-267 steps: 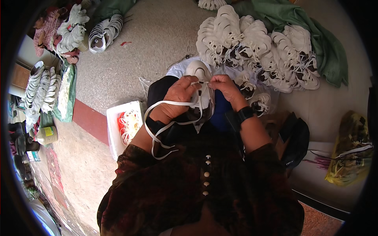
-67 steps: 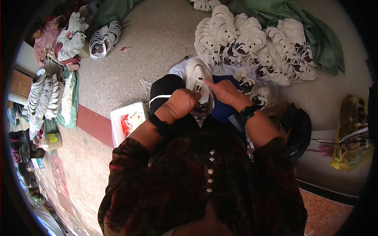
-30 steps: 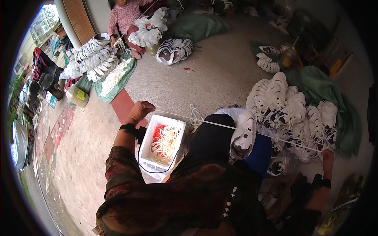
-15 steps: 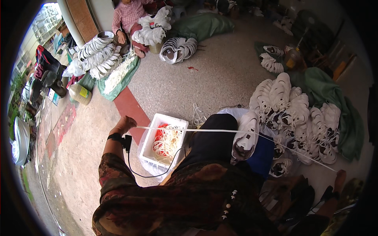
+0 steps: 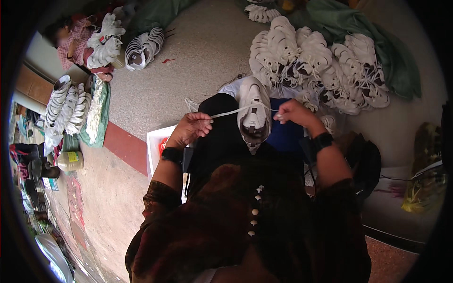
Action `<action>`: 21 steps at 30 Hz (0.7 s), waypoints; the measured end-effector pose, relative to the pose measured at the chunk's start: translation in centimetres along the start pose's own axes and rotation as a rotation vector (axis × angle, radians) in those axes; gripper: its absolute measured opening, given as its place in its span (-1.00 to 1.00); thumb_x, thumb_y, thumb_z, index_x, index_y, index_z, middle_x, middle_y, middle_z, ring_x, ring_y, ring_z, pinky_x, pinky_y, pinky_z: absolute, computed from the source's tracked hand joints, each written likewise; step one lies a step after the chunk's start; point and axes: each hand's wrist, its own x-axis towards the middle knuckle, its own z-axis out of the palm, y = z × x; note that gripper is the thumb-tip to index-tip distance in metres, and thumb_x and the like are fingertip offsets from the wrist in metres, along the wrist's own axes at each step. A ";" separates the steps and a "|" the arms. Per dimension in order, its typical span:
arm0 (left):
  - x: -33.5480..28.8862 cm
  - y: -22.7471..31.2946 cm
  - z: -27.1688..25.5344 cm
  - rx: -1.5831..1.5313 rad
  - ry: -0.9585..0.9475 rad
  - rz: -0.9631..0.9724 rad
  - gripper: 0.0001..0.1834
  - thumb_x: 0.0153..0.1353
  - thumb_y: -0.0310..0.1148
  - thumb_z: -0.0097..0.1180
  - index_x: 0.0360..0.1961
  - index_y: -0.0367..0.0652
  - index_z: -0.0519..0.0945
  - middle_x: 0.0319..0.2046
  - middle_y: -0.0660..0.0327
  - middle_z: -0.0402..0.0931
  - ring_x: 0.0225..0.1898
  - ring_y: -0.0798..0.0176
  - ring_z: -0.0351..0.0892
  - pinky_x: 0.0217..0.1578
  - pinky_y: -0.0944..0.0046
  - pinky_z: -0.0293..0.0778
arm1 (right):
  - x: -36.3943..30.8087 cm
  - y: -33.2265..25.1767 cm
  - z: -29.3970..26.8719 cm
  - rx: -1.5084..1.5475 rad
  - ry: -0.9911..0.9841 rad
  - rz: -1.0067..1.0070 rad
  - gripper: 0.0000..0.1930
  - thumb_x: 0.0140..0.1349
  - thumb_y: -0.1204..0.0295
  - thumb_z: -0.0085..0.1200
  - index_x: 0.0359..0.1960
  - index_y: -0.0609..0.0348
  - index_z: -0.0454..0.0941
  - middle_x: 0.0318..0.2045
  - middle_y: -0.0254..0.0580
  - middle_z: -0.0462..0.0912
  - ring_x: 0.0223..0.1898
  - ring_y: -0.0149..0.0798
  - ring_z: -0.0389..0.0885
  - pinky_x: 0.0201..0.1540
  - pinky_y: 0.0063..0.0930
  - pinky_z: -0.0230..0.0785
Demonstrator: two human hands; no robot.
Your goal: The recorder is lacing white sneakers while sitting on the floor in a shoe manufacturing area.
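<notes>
The left hand and right hand each pinch the white lace, which crosses the shoe beside the dark-clad knee. Drawing it well likely means even lengths, a flat, untwisted band and gentle tension.

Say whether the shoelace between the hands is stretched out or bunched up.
Stretched out: the white shoelace runs in a single strand from the left hand across the sneaker to the right hand.
</notes>
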 end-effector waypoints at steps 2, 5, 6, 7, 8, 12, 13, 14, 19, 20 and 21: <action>2.7 1.3 4.4 0.175 -0.156 -0.073 -0.86 0.08 -0.43 0.14 -0.33 -0.22 0.52 -0.46 0.20 0.55 -0.49 0.38 0.55 -0.47 0.46 0.47 | 2.5 0.8 2.0 -0.196 0.230 -0.083 -0.87 -0.10 0.55 0.11 -0.67 0.28 0.42 -0.72 -0.42 0.41 -0.62 -0.54 0.26 -0.52 -0.57 0.20; 6.4 1.7 7.9 0.274 -0.126 -0.096 -0.86 0.06 -0.52 0.10 -0.30 -0.21 0.51 -0.44 0.19 0.57 -0.44 0.35 0.57 -0.43 0.45 0.47 | 4.1 3.5 3.4 0.114 0.582 -0.083 -0.86 -0.10 0.60 0.13 -0.70 0.30 0.42 -0.72 -0.41 0.39 -0.59 -0.56 0.28 -0.51 -0.59 0.20; 7.6 1.5 8.2 0.283 -0.063 -0.083 -0.84 0.05 -0.53 0.09 -0.29 -0.21 0.51 -0.45 0.19 0.57 -0.43 0.36 0.58 -0.43 0.46 0.47 | 4.4 3.8 3.9 0.119 0.587 -0.077 -0.86 -0.10 0.60 0.13 -0.70 0.30 0.42 -0.72 -0.41 0.39 -0.59 -0.56 0.28 -0.51 -0.59 0.20; 8.3 1.2 8.5 0.289 0.002 -0.071 -0.83 0.05 -0.54 0.09 -0.28 -0.20 0.51 -0.46 0.20 0.57 -0.42 0.37 0.58 -0.43 0.46 0.47 | 4.6 4.1 4.3 0.177 0.629 -0.145 -0.87 -0.10 0.61 0.13 -0.69 0.31 0.44 -0.72 -0.40 0.41 -0.60 -0.56 0.29 -0.52 -0.59 0.20; 8.7 0.7 8.7 0.289 0.000 -0.078 -0.83 0.05 -0.54 0.09 -0.28 -0.20 0.51 -0.46 0.20 0.57 -0.42 0.37 0.58 -0.43 0.46 0.47 | 4.7 4.4 4.6 0.235 0.671 -0.214 -0.89 -0.09 0.62 0.14 -0.67 0.32 0.46 -0.71 -0.39 0.43 -0.60 -0.56 0.30 -0.53 -0.59 0.21; 9.4 -0.2 9.1 0.421 0.119 0.102 -0.91 0.03 -0.53 0.12 -0.38 -0.21 0.55 -0.49 0.28 0.56 -0.47 0.48 0.51 -0.44 0.51 0.41 | 5.0 4.8 4.6 0.186 0.699 -0.146 -0.91 -0.07 0.61 0.14 -0.63 0.32 0.47 -0.63 -0.46 0.44 -0.52 -0.58 0.31 -0.43 -0.64 0.22; 9.3 -0.4 9.2 0.542 0.145 0.178 -0.94 0.02 -0.54 0.14 -0.43 -0.23 0.56 -0.49 0.31 0.56 -0.48 0.51 0.47 -0.44 0.52 0.39 | 5.1 4.9 4.6 0.102 0.719 -0.132 -0.91 -0.07 0.59 0.12 -0.63 0.29 0.47 -0.65 -0.40 0.46 -0.55 -0.50 0.36 -0.44 -0.57 0.24; 9.4 -0.5 9.2 0.543 0.145 0.177 -0.94 0.02 -0.54 0.14 -0.43 -0.23 0.56 -0.49 0.31 0.56 -0.48 0.51 0.47 -0.44 0.52 0.39 | 5.2 4.9 4.6 0.016 0.738 -0.118 -0.92 -0.07 0.58 0.10 -0.64 0.27 0.46 -0.66 -0.34 0.48 -0.58 -0.42 0.41 -0.45 -0.51 0.27; 9.0 -1.8 7.7 0.529 0.174 0.347 -0.95 -0.01 -0.55 0.16 -0.46 -0.27 0.58 -0.51 0.33 0.54 -0.48 0.53 0.40 -0.40 0.48 0.37 | 6.5 2.8 7.3 -0.669 0.830 -0.194 -0.89 -0.12 0.47 0.02 -0.68 0.21 0.39 -0.63 0.04 0.47 -0.47 0.10 0.47 -0.43 -0.09 0.30; 9.1 -1.9 7.7 0.553 0.200 0.364 -0.96 -0.01 -0.55 0.16 -0.47 -0.27 0.58 -0.53 0.34 0.53 -0.50 0.54 0.39 -0.43 0.49 0.37 | 6.5 2.4 7.1 -0.631 0.794 -0.164 -0.90 -0.12 0.48 0.02 -0.67 0.21 0.39 -0.63 0.05 0.46 -0.47 0.09 0.47 -0.44 -0.09 0.30; 9.9 -2.1 8.3 0.547 0.205 0.356 -0.96 -0.02 -0.55 0.16 -0.48 -0.28 0.57 -0.56 0.36 0.51 -0.51 0.54 0.38 -0.46 0.49 0.35 | 6.6 4.3 6.2 -0.516 0.868 -0.164 -0.90 -0.14 0.51 0.02 -0.67 0.23 0.37 -0.66 0.05 0.43 -0.52 0.11 0.45 -0.48 -0.14 0.28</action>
